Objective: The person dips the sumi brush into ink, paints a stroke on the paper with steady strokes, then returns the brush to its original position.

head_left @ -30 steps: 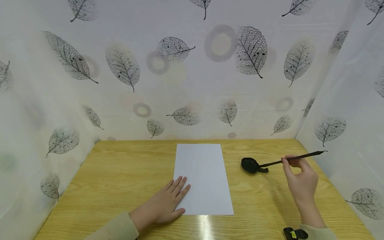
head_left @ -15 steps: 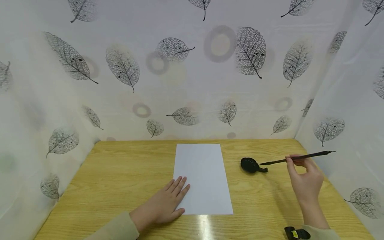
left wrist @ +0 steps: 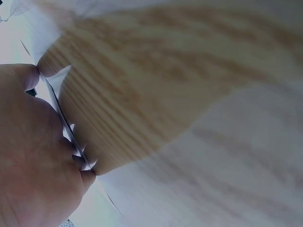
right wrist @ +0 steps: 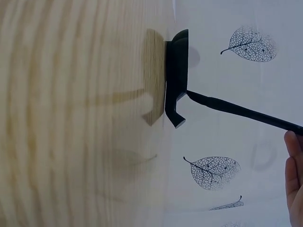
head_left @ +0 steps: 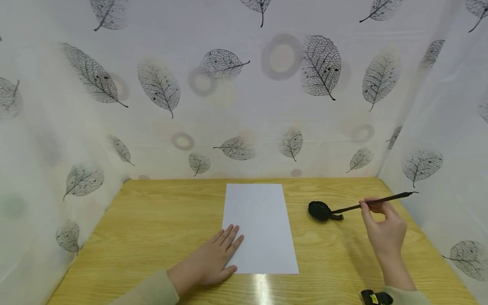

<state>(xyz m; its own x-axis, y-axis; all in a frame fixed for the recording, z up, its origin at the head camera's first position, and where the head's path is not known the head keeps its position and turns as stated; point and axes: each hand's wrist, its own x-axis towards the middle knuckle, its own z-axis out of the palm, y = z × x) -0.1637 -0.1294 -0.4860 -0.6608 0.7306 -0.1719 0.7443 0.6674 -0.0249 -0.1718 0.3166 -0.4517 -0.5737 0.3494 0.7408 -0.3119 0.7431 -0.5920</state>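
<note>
Brush (head_left: 390, 198) tip is back at the black dish (head_left: 319, 211)'s rim | right grip (head_left: 386, 231) pinches brush; left grip (head_left: 213, 260) lies spread, holding nothing, on paper (head_left: 261, 228) | sheet unmarked, work seemingly at dish

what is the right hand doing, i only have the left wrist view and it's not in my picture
Observer: In the head view, the right hand pinches a dark brush.

Operator: ok and where's the tip of it pointing, still can't see

Observer: In the right wrist view, the tip is at the rim of a small black dish, on its handle side; whether it actually touches I can't tell.
</note>
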